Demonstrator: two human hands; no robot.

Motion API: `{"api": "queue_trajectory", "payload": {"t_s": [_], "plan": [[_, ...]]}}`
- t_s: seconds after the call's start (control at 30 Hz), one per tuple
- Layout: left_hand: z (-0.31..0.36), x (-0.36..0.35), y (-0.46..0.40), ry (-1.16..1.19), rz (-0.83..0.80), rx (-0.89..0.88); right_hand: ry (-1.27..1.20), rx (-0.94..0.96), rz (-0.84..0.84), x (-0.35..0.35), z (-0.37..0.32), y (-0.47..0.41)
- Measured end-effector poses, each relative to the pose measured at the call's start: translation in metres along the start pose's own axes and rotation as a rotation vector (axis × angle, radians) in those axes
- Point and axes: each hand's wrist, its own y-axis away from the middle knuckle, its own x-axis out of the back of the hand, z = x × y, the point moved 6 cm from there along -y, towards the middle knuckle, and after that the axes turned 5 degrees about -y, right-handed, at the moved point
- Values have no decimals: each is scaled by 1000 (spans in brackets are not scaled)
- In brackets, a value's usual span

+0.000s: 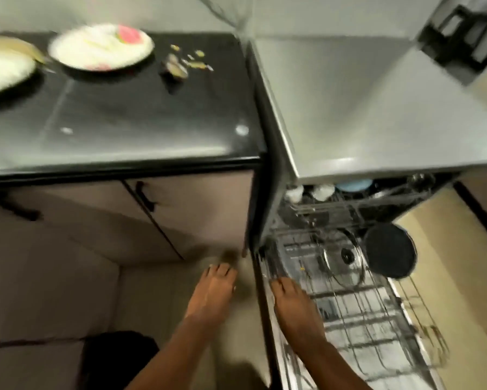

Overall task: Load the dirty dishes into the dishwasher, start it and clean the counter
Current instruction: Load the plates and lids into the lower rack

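While both my hands hang low in front of the open dishwasher [357, 243], the dirty dishes I must take next lie up and to the left of them, on the black counter [152, 116]. The white plate with a pink mark [101, 47] stands near the far edge, and a second white dish [3, 70] is beside it at the left border, apart from it. Some food scraps [180, 64] lie just to the right of the plate.

My left hand [212, 291] is the nearer one to the counter. It points forward and down over the floor, with the fingers straight and close together, and it holds nothing. My right hand [290, 302] reaches over the pulled-out lower rack [363, 319], the fingers also straight and together, empty; if it touches the wires, I cannot tell. Both forearms are stretched away from me.

In the rack I see a glass lid [345, 256] and a dark round pan [388, 250] behind it. I think the left hand should rise toward the plate.
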Motion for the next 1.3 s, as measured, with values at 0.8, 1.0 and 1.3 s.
{"api": "queue_trajectory", "payload": {"t_s": [0.8,1.0,1.3], "plan": [[-335,315,121,-20,537,545,-22,731,353,188,-374,-142],[-395,315,83,7,485,643,-45,811,361,188,-418,-210],[-446,333,-72,47,211,605,-169,653,365,213,-426,-361]]}}
